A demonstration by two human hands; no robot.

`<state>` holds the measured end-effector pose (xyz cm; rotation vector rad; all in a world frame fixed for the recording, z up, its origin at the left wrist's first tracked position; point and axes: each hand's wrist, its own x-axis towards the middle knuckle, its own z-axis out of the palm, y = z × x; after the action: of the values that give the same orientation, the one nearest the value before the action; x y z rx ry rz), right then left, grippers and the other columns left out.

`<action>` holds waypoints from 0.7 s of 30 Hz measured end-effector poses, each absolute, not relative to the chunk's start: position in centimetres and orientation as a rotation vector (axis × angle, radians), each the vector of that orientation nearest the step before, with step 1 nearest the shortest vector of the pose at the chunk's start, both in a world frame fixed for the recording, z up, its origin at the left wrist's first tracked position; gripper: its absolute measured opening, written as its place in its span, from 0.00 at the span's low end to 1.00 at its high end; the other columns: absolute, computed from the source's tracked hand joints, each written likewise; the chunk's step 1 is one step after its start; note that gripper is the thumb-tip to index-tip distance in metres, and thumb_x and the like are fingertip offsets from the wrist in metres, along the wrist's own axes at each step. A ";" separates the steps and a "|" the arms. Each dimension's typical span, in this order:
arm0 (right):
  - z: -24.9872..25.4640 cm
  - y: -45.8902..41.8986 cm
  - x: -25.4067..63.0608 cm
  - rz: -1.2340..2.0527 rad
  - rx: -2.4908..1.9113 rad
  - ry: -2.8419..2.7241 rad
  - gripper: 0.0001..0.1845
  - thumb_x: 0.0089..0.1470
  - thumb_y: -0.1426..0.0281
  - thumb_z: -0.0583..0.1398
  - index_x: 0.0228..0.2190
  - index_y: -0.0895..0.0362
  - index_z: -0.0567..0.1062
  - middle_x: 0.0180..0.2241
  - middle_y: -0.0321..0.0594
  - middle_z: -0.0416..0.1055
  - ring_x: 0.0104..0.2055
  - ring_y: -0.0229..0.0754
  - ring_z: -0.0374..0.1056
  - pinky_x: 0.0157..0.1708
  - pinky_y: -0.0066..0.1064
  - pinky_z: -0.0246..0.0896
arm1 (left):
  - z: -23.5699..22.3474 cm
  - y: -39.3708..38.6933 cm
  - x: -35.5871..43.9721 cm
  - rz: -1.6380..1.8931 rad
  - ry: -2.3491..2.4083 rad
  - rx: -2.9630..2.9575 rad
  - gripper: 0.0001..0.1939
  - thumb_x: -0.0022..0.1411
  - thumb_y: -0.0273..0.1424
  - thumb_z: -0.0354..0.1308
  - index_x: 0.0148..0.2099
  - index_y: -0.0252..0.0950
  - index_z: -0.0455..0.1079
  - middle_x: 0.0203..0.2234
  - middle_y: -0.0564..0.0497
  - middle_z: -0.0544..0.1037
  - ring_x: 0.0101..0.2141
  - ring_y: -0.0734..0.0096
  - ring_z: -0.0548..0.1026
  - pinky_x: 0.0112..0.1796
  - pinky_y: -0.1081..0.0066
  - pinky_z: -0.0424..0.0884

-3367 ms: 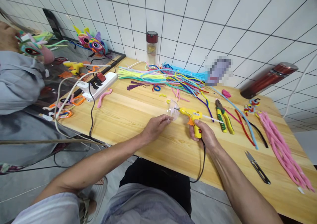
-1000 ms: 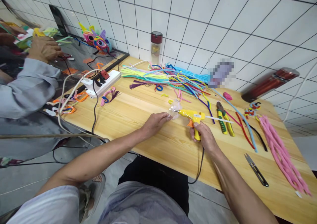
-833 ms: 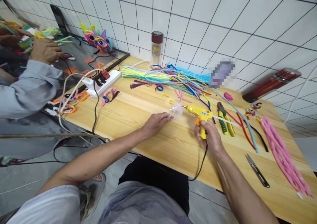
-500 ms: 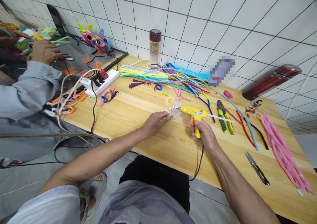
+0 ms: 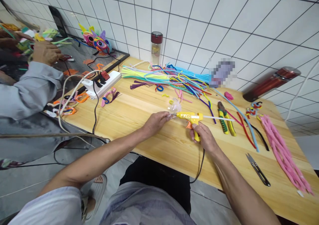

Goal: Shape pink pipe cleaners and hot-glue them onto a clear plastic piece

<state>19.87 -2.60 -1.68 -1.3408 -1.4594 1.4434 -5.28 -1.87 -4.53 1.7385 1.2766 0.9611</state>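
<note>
My right hand is wrapped round the handle of a yellow hot glue gun, fingers near its orange trigger. A whitish glue stick runs out of the gun's back end. My left hand pinches a thin, clear plastic piece, whose exact kind I cannot make out. The gun's nozzle points left and meets the plastic close to my left fingertips. Just behind the plastic, a small yellow curl of pipe cleaner lies on the wooden table.
Bundled pipe cleaners lie along the wall by a glass bottle. To the right are pliers, thread snips, pink pipe cleaners and a red flask. A power strip and a co-worker's hand are left.
The glue gun has shifted slightly left and down, bringing its nozzle close to my left fingertips. The clear plastic has turned a little in my left hand.
</note>
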 end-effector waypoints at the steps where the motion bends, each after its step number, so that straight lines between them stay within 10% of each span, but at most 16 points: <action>1: -1.5 -2.6 19.9 1.449 -1.318 -1.449 0.24 0.56 0.49 0.63 0.23 0.54 0.68 0.17 0.35 0.68 0.16 0.35 0.59 0.18 0.29 0.52 | -4.5 -1.9 -5.3 0.964 1.281 1.732 0.14 0.71 0.37 0.54 0.46 0.39 0.79 0.48 0.49 0.85 0.49 0.62 0.81 0.53 0.67 0.73; 21: -2.0 -1.3 19.1 1.742 -1.183 -0.878 0.20 0.53 0.53 0.66 0.30 0.56 0.70 0.17 0.31 0.63 0.15 0.33 0.56 0.13 0.25 0.46 | -3.7 -2.8 -5.3 0.903 1.287 1.758 0.14 0.71 0.39 0.54 0.45 0.40 0.79 0.41 0.51 0.83 0.44 0.65 0.79 0.48 0.69 0.73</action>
<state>19.06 -1.31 -1.95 -1.1829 -0.8783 1.7418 -5.26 -2.76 -3.67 1.7582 1.2874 0.9034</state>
